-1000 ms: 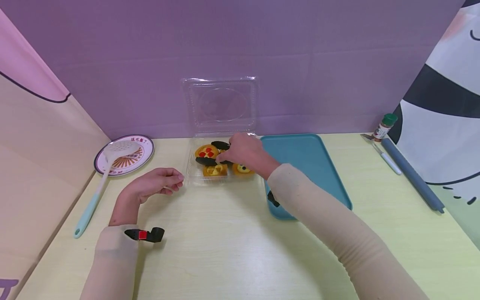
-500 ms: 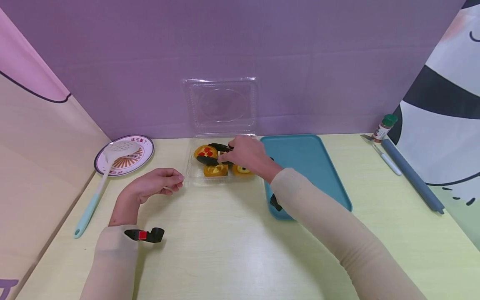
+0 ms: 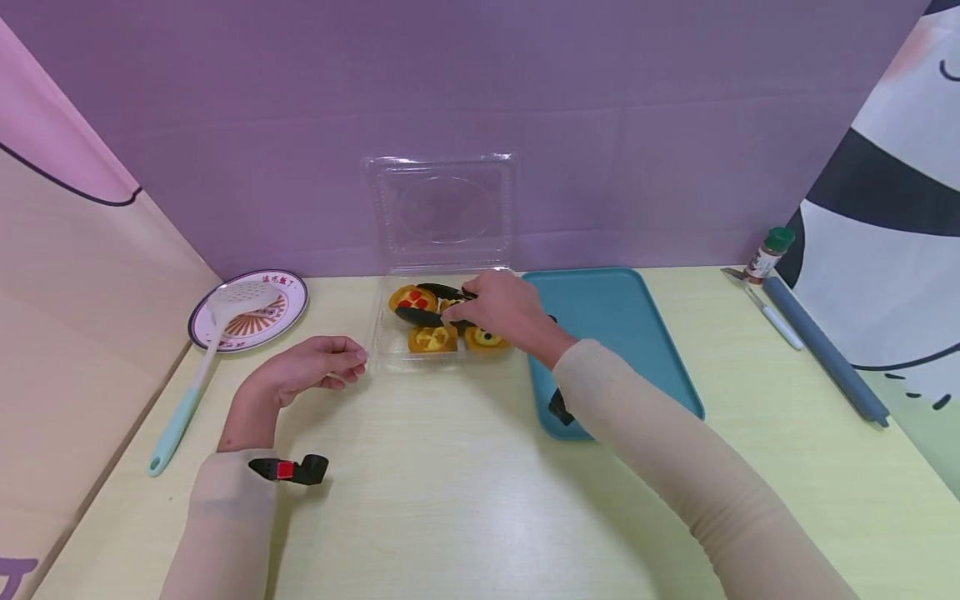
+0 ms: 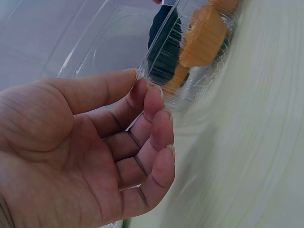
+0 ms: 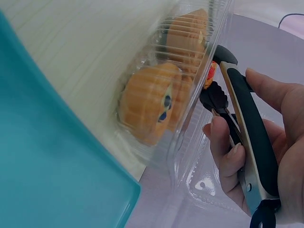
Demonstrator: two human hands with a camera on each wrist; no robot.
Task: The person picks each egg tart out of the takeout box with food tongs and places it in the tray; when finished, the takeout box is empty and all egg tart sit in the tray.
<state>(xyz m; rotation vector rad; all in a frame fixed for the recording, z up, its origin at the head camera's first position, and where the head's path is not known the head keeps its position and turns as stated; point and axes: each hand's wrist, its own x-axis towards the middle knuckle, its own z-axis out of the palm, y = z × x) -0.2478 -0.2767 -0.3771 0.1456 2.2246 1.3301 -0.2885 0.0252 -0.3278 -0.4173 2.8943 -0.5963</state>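
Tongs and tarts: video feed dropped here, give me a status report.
Right hand grips black tongs over tarts in clear box. Left hand open, beside box. Nothing blocking teal tray.

The tongs (image 3: 433,305) gripped by the right hand (image 3: 501,310) are black, with a silver metal strip along the arm between the fingers (image 5: 228,159). Beyond the fingertips sits a clear, ribbed plastic box (image 3: 442,258) holding orange-yellow tarts (image 3: 433,338); the one (image 3: 412,298) at the tong tips has red spots, the one (image 3: 486,338) under the hand a dark centre. Beside the wrist lies a teal tray (image 3: 637,333). Both sleeves (image 3: 675,467) are beige. Past the left hand (image 3: 307,371), a white plate (image 3: 288,310) carries a purple rim and orange sunburst, under a white skimmer (image 3: 238,302) with a pale blue handle. The table (image 3: 450,483) is pale yellow, the wall purple.
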